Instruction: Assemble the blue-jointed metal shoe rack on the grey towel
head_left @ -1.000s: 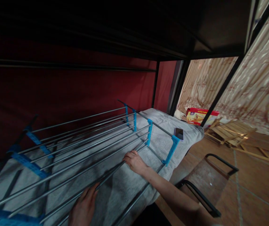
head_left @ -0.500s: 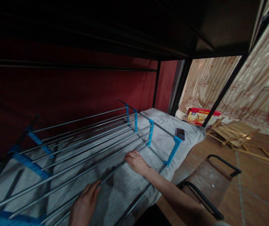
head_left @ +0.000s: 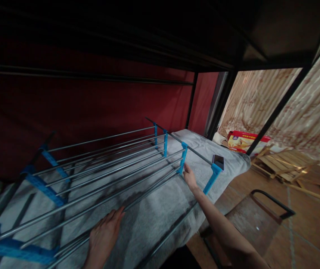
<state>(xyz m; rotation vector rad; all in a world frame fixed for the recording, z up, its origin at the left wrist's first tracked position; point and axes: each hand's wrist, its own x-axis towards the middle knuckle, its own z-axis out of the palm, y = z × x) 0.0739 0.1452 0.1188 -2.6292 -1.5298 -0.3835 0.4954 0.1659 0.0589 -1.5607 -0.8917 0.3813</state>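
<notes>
A rack of grey metal tubes (head_left: pixel 112 170) joined by blue plastic brackets lies on a grey blanket (head_left: pixel 145 231). My left hand (head_left: pixel 105 233) is closed around a front metal tube, near the middle of the rack. My right hand (head_left: pixel 190 177) is at the right end, its fingers pressed against the lower end of a blue bracket (head_left: pixel 182 160); the fingertips are partly hidden. Another blue bracket (head_left: pixel 213 178) stands nearer the bed's edge, right of that hand. A wide blue bracket (head_left: pixel 16 244) holds the tube ends at lower left.
Black bunk frame posts (head_left: pixel 223 104) and an upper bunk enclose the space. A phone (head_left: pixel 218 162) lies on the blanket. Beyond it are a red and yellow box (head_left: pixel 244 141), folded wooden furniture (head_left: pixel 285 162) and a chair (head_left: pixel 252 220) with black armrests on the tiled floor.
My right hand has moved from the front tube, away to the right, to the blue bracket. My left hand still grips the tube. The view has shifted slightly.
</notes>
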